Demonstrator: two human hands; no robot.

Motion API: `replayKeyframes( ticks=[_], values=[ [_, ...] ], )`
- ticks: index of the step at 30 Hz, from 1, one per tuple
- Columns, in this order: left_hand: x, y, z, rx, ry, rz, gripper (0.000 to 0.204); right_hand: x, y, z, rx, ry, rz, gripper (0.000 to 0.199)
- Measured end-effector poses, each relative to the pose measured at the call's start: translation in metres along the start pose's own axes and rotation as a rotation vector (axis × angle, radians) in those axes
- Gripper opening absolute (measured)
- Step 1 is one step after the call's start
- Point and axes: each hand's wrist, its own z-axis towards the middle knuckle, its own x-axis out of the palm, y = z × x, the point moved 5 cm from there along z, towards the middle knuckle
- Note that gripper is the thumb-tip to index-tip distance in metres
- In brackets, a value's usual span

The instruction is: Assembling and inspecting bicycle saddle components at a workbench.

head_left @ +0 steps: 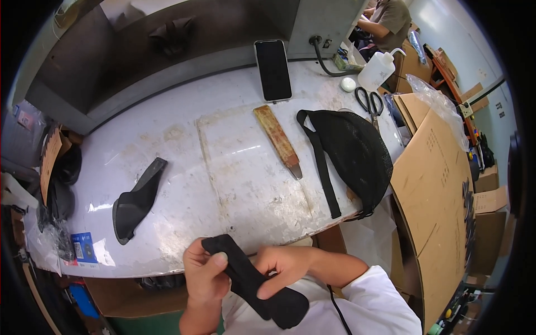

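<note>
Both hands hold a long, soft black padded piece [287,308] in front of my body, below the table's near edge. My left hand [204,273] pinches its narrow upper end between thumb and fingers. Around its middle, my right hand [287,267] is closed, thumb on top and fingers partly hidden behind. The wide rounded end hangs down over my white shirt. A second black shaped piece [137,206], with a narrow tail and a curved, cupped end, lies on the left of the table. Farther right rests a black mesh item with a strap [352,151].
A worn flat-handled knife [279,139] lies mid-table, below a phone [273,70] propped against the grey machine. Scissors [369,103], a round white lid [348,84] and a white squeeze bottle [377,70] stand far right. Large cardboard [432,206] borders the right side. A person [388,25] sits beyond.
</note>
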Motion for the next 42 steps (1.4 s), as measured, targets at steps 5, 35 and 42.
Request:
replayKeyframes(
  ticks=[5,35,42],
  values=[
    [-0.01,0.001,0.005,-0.01,-0.022,0.024,0.019,0.005,-0.004,-0.006,0.088,0.036,0.126,0.032],
    [0.007,0.009,0.006,-0.095,0.049,0.199,0.016,-0.012,0.042,0.007,-0.187,-0.536,-0.535,0.021],
    [0.023,-0.02,-0.007,0.522,0.25,0.997,0.027,-0.008,0.042,-0.005,-0.241,-0.604,-0.283,0.019]
  ],
)
